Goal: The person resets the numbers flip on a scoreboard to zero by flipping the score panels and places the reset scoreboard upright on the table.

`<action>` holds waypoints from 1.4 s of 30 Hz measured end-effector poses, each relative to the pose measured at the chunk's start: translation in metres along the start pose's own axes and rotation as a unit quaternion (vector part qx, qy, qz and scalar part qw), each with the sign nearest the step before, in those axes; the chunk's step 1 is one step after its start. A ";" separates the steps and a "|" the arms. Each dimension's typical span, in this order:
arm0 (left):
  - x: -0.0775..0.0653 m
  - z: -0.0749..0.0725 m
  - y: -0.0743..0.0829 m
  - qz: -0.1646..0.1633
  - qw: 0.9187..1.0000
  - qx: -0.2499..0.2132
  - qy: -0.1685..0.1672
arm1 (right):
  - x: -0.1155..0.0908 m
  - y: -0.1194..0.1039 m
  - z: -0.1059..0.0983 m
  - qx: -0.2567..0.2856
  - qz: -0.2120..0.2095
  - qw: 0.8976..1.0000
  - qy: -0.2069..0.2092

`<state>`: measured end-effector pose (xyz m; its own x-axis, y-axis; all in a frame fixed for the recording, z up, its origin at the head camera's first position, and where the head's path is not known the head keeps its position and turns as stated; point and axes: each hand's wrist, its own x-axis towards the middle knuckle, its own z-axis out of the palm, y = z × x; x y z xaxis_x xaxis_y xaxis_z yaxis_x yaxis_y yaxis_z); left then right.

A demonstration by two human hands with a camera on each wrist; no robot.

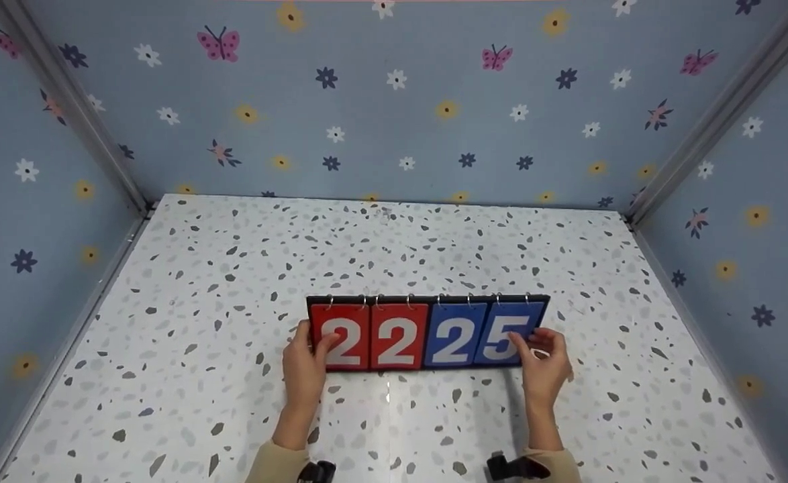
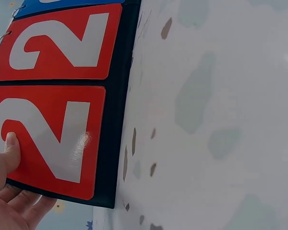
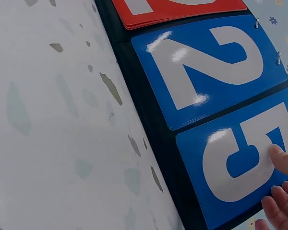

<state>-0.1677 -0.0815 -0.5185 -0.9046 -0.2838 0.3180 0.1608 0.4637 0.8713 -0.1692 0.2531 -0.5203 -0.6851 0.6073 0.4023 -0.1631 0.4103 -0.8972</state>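
Note:
A flip scoreboard (image 1: 427, 367) with a black backing faces me in the head view, reading 2 2 on red cards and 2 5 on blue cards. Metal rings along its top edge carry the cards. My left hand (image 1: 305, 365) grips its left end, thumb over the outer red card (image 2: 48, 143) and fingers behind the board. At the other end my right hand (image 1: 545, 365) holds the edge, its thumb on the blue card with the 5 (image 3: 240, 163). In the right wrist view, that hand's other fingers (image 3: 278, 206) show beside the board's edge.
Beneath lies a white speckled tabletop (image 1: 394, 255). Blue panels (image 1: 394, 134) with flowers and butterflies enclose it at the back and both sides, meeting at grey corner posts (image 1: 78, 107). Dark straps (image 1: 518, 467) sit over the beige sleeves (image 1: 280, 463).

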 end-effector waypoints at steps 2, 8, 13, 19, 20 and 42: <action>-0.001 0.000 -0.001 0.008 1.000 0.000 0.004 | -0.002 -0.006 0.000 -0.013 0.004 1.000 0.000; -0.001 0.002 -0.002 0.022 1.000 -0.001 0.010 | 0.005 0.010 -0.001 -0.019 0.005 1.000 -0.006; 0.000 0.002 -0.002 0.020 1.000 -0.003 0.012 | 0.016 0.070 0.000 -0.070 0.034 0.997 -0.005; 0.000 0.002 -0.002 0.011 1.000 -0.001 0.006 | 0.017 0.082 -0.007 -0.051 0.071 0.995 -0.042; 0.000 0.002 -0.001 0.010 1.000 -0.001 0.006 | 0.016 0.073 -0.010 -0.035 0.069 0.996 -0.053; 0.000 0.002 -0.002 0.015 1.000 0.006 0.017 | 0.034 -0.031 -0.081 0.219 -0.022 0.926 -0.306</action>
<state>-0.1685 -0.0811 -0.5212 -0.8857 -0.2980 0.3559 0.1821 0.4822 0.8569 -0.1299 0.3157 -0.4639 -0.9230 0.0412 0.3825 -0.3816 0.0279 -0.9239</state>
